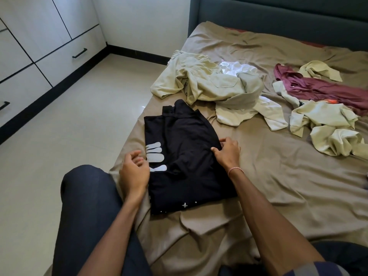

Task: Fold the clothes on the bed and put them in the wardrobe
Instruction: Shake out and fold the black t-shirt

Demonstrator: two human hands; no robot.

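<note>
**Folding a black garment on a cluttered bed**

Partly folded black garment (pixel 185 156) with white print, flat on the tan sheet (pixel 278 176) at the near left edge of the bed. Right hand (pixel 227 152), thin bracelet (pixel 236 169) at the wrist, fingers curled and pinching the garment's right edge. Left hand (pixel 133 170) just beside the left edge, by the white print, fingers loosely curled with nothing held; contact with the cloth hard to tell. Bent knee (pixel 89 206) in dark trousers below the left arm, out over the floor.

Just past the far end of the black garment, a crumpled pale khaki heap (pixel 209 82), with a white piece (pixel 239 68) tucked into its top. Further right, well apart, a maroon garment (pixel 318 90) stretched across more pale crumpled pieces (pixel 328 124). Dark padded headboard (pixel 278 12) at the far end. On the left, across the glossy tiled floor (pixel 69 126), the white wardrobe (pixel 39 36), doors and drawers closed, black bar handles
</note>
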